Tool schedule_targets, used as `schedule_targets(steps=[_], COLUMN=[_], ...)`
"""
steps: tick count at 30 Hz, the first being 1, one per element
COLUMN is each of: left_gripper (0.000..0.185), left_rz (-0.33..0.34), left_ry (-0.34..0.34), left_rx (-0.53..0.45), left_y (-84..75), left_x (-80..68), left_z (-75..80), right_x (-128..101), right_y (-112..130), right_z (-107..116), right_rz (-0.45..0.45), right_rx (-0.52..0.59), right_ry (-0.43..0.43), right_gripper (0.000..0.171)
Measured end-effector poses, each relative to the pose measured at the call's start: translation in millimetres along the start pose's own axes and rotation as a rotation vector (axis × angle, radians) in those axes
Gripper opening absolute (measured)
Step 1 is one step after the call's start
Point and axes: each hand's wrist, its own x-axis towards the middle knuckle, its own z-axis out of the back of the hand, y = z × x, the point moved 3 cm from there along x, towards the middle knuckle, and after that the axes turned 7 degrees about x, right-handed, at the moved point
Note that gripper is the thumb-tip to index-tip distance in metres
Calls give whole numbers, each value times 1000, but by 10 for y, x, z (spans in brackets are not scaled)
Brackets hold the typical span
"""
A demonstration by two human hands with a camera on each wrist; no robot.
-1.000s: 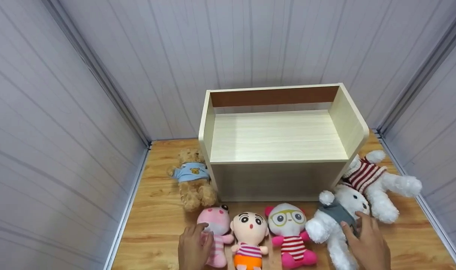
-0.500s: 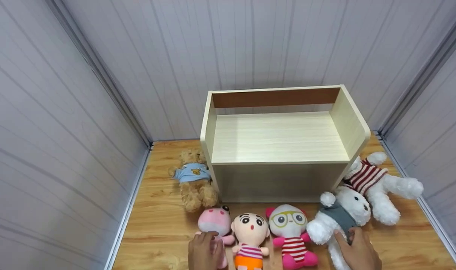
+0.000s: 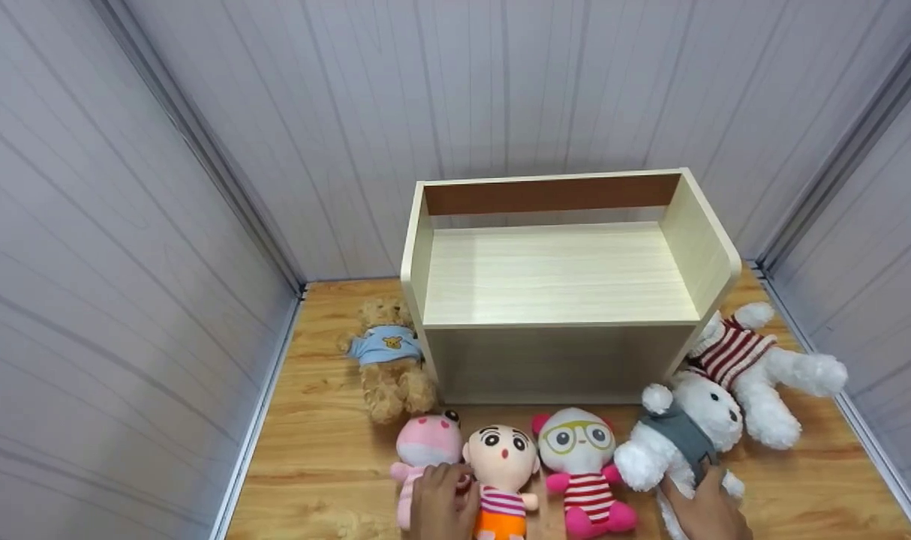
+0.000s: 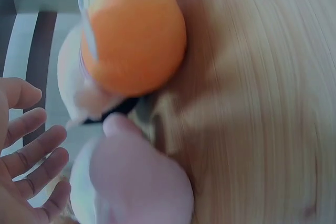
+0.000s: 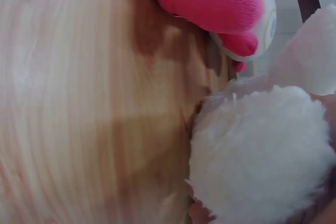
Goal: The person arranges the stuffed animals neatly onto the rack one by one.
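Grey-vested, the white plush animal (image 3: 680, 436) lies gripped by the right hand (image 3: 707, 508), long axis slanting away from those fingers, snout rightward; its vest mark is unreadable. Relaxed, empty fingers of the left hand (image 3: 442, 504) hang beside the boy doll (image 3: 502, 465).
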Motion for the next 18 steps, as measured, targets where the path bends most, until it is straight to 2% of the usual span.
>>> schedule_targets(steps=[7, 13, 16, 18], left_gripper=[24, 22, 21, 20], left_rz=[-60, -100, -101, -109], left_ry=[31, 84, 102, 98], left_rx=[-54, -59, -52, -53], left_y=[-283, -456, -497, -513], left_x=[21, 33, 36, 41], left_z=[-109, -171, -183, -191], right_x=[21, 73, 99, 107], right_y=[-64, -140, -173, -190], right_z=[-83, -162, -200, -219], right_rz=[-8, -83, -96, -83], right_rx=[94, 142, 158, 168], right_ry=[49, 73, 62, 43], right_gripper=[125, 139, 137, 128])
